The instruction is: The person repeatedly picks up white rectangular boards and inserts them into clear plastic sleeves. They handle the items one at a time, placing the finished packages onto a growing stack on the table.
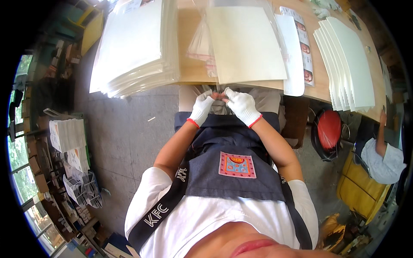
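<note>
My left hand (201, 106) and my right hand (242, 104) meet just below the table's front edge, above my lap. Each wears a white knit glove with a red cuff, and bare fingertips show. Both hands are closed, their fingertips pinched close together; what they hold, if anything, is too small to make out. Right beyond them, a cream sheet (247, 47) lies at the table's edge with clear plastic film around it. Clear plastic bags (200, 47) with a reddish strip lie beside it, partly under it.
On the table (189, 75), a tall stack of plastic-wrapped white sheets (133, 38) stands left. To the right are a white card (294, 64), a printed strip with portraits (306, 56) and fanned cream sheets (346, 64). A red-topped stool (329, 131) and another person (383, 157) are at right.
</note>
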{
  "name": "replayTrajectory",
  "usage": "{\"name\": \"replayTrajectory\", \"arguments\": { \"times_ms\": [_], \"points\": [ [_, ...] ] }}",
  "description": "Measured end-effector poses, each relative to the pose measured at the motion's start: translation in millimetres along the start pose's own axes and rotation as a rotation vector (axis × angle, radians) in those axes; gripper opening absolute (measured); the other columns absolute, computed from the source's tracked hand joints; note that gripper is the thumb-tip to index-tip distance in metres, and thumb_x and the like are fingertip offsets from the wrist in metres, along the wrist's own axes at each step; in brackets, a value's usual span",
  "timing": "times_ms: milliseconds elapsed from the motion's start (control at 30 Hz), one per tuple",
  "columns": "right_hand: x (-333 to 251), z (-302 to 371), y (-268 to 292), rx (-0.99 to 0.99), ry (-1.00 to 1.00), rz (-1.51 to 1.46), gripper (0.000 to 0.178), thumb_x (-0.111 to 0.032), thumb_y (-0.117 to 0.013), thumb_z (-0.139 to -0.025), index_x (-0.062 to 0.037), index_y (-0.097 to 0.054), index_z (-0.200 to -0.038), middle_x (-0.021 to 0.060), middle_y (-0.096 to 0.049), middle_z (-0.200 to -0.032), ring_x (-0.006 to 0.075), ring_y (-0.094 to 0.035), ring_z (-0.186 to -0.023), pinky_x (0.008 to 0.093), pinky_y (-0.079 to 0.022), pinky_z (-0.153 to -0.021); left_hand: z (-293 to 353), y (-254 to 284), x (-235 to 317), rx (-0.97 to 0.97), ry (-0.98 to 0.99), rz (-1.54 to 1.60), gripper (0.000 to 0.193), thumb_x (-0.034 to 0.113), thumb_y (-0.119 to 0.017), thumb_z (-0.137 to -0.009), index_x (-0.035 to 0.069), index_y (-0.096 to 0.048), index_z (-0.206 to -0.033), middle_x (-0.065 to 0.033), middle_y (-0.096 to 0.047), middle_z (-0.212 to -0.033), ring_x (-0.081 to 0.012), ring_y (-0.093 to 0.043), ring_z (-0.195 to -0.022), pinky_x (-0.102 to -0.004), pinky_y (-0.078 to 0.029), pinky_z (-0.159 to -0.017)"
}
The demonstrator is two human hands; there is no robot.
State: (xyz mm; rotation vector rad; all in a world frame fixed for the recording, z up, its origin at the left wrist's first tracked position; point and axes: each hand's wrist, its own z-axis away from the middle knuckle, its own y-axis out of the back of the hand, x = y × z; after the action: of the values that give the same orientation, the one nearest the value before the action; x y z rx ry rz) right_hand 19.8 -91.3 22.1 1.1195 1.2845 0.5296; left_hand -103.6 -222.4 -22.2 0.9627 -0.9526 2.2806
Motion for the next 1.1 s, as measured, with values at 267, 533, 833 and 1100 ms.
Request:
{"name": "replayTrajectory", "arguments": {
  "times_ms": [267,533,833,1100],
  "points": [
    [1.5,-19.4,-1.6,0.135,0.219,0.228,0.021,-0.032,-0.059,-0.082,-0.0125,-0.051,-0.083,0.0043,-0.057,-0.055,0.0228,-0.061,-0.05,0.0371,-0.047,-0.043,6.5,-13.5,29.6,0.0,-0.028,-0.213,0.019,0.015,-0.057,-0.088,-0.002,-0.063,-0.093,-0.0059,-0.067,-0.083,-0.0106,-0.063,-0.07,-0.0228,-0.052,-0.064],
    [24.2,18.4,61.9,-0.126,-0.099,-0.684,0.015,-0.02,-0.063,-0.081,-0.0056,-0.059,-0.085,0.0092,-0.063,-0.07,0.0176,-0.063,-0.063,0.0302,-0.05,-0.057,2.3,-12.1,21.6,0.017,-0.055,-0.261,0.019,0.017,-0.056,-0.088,0.0,-0.063,-0.091,-0.0079,-0.067,-0.081,-0.0132,-0.064,-0.068,-0.0245,-0.052,-0.061],
    [220.0,331.8,80.5,0.069,-1.019,-0.838,0.023,-0.023,-0.053,-0.087,-0.0016,-0.06,-0.091,0.0137,-0.063,-0.079,0.0264,-0.059,-0.074,0.0352,-0.05,-0.067,16.3,26.0,22.1,0.195,-0.682,-1.055,0.018,0.016,-0.066,-0.083,0.001,-0.063,-0.092,-0.0121,-0.065,-0.083,-0.0264,-0.061,-0.071,-0.0329,-0.048,-0.065],
    [98.1,138.1,101.8,0.281,-0.287,0.314,0.036,-0.025,-0.067,-0.073,-0.0141,-0.057,-0.107,0.0063,-0.062,-0.099,0.0269,-0.06,-0.092,0.0376,-0.047,-0.077,-0.5,-17.2,49.2,-0.026,-1.473,-1.561,0.028,0.004,-0.073,-0.061,0.008,-0.06,-0.085,-0.0061,-0.061,-0.108,-0.0308,-0.056,-0.098,-0.0415,-0.048,-0.08]
  ]
}}
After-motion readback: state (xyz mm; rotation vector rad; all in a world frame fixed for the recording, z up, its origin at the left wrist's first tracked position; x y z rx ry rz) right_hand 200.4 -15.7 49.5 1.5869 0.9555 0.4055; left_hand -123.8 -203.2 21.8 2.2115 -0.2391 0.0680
